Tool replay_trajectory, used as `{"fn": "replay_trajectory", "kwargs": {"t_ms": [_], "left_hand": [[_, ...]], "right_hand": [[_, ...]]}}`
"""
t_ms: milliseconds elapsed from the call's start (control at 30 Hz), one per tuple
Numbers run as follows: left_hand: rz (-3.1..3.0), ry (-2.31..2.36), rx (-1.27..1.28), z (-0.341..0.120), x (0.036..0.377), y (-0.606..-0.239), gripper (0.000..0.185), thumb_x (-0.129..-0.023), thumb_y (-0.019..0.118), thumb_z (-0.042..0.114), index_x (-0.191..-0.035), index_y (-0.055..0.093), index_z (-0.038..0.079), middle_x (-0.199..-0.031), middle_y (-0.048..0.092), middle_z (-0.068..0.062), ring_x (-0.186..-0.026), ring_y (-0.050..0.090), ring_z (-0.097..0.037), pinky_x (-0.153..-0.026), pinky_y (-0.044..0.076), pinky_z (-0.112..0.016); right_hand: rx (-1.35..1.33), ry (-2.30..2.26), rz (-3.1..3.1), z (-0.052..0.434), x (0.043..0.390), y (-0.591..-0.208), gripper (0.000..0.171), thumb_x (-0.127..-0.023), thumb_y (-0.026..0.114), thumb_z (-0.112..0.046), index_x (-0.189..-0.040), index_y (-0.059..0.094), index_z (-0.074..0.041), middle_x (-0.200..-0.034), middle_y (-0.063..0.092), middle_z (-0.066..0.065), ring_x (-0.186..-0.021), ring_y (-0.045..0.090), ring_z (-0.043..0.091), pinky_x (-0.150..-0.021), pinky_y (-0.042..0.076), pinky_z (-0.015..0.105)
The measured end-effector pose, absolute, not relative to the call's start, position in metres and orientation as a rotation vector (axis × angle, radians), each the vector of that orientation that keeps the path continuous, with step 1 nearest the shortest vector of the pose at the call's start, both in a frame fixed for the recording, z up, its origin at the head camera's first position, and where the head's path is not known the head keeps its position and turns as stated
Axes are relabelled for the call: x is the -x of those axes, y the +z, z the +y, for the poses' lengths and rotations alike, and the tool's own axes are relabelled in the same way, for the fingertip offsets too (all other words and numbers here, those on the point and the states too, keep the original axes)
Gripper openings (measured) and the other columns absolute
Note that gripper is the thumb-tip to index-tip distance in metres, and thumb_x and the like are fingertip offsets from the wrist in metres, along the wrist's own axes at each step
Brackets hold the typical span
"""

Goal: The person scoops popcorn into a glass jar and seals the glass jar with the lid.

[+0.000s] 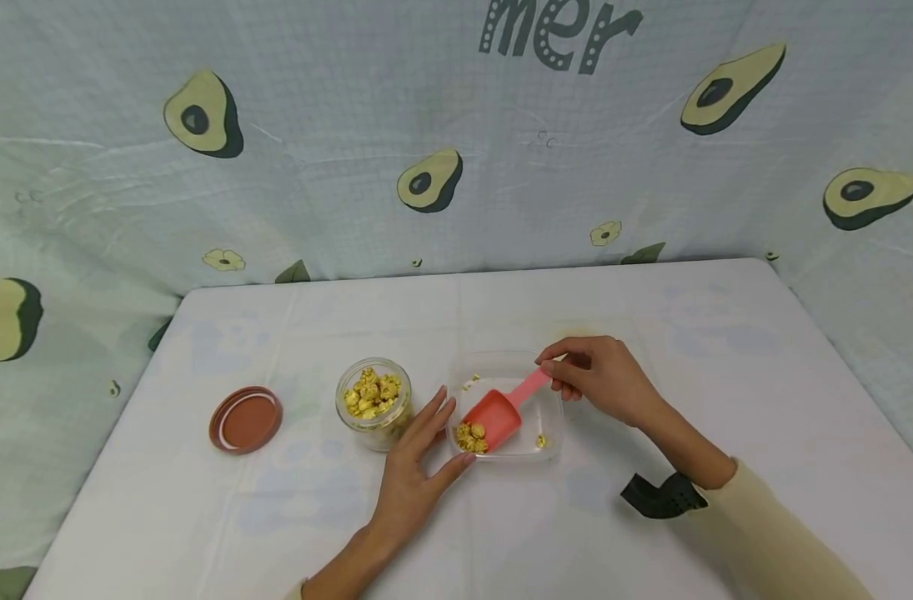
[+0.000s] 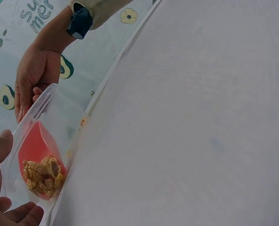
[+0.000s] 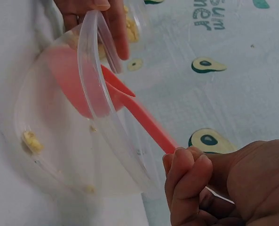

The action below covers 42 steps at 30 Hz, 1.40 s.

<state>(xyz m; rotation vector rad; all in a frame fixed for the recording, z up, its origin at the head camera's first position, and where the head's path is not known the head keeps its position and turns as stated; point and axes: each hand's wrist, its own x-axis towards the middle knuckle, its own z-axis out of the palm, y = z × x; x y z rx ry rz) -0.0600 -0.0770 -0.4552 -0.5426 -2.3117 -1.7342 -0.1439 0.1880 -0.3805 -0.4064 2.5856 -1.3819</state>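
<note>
Pinching the red scoop handle, the right hand risks spilling popcorn inside the clear container, apparently steadied by the flat-fingered left hand beside it.

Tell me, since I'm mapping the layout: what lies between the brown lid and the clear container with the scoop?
The open glass jar of yellow snack pieces stands between the brown lid and the clear container; the left hand rests by the container's near corner. The head view shows it.
</note>
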Motion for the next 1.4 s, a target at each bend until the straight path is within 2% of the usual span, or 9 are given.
{"fn": "replay_trajectory", "kwargs": {"t_ms": [233,533,700,1033,1400], "left_hand": [[-2.331,-1.716,0.541,-0.077,0.060,-0.454,0.065,-0.079,0.078,0.007,-0.137,0.050,-0.002,-0.147,0.040,-0.015,-0.122,0.051,-0.027,-0.097,0.048,-0.036],[-2.289,-1.719,0.551,-0.077,0.058,-0.452,0.065,-0.077,0.078,0.004,-0.136,0.051,-0.001,-0.145,0.042,-0.016,-0.125,0.049,-0.025,-0.097,0.048,-0.037],[-2.288,-1.721,0.550,-0.077,0.058,-0.451,0.065,-0.076,0.078,0.003,-0.135,0.052,-0.001,-0.145,0.042,-0.016,-0.125,0.048,-0.026,-0.097,0.047,-0.033],[-2.311,-1.716,0.555,-0.076,0.060,-0.452,0.068,-0.075,0.078,0.005,-0.137,0.050,-0.001,-0.146,0.041,-0.016,-0.123,0.050,-0.026,-0.097,0.048,-0.036],[-2.303,-1.697,0.570,-0.076,0.060,-0.453,0.070,-0.074,0.079,0.003,-0.139,0.051,0.006,-0.145,0.041,-0.018,-0.123,0.050,-0.024,-0.095,0.049,-0.036]], "right_hand": [[0.165,-1.607,2.302,0.198,0.136,-0.390,0.026,-0.091,0.067,-0.022,-0.103,0.067,0.001,-0.076,0.064,0.020,-0.062,0.055,0.015,-0.057,0.052,0.024],[0.017,-1.667,2.247,0.199,0.130,-0.397,0.027,-0.090,0.068,-0.020,-0.106,0.067,0.002,-0.073,0.065,0.012,-0.064,0.057,0.017,-0.061,0.055,0.025],[0.004,-1.658,2.245,0.201,0.129,-0.394,0.026,-0.091,0.067,-0.017,-0.106,0.067,0.004,-0.073,0.065,0.012,-0.064,0.058,0.017,-0.061,0.055,0.024],[0.027,-1.654,2.222,0.204,0.128,-0.392,0.026,-0.092,0.065,-0.015,-0.107,0.065,0.007,-0.072,0.064,0.011,-0.063,0.056,0.015,-0.058,0.053,0.024],[-0.015,-1.664,2.195,0.203,0.129,-0.392,0.027,-0.092,0.065,-0.014,-0.109,0.064,0.007,-0.073,0.065,0.011,-0.063,0.056,0.014,-0.059,0.053,0.023]]}}
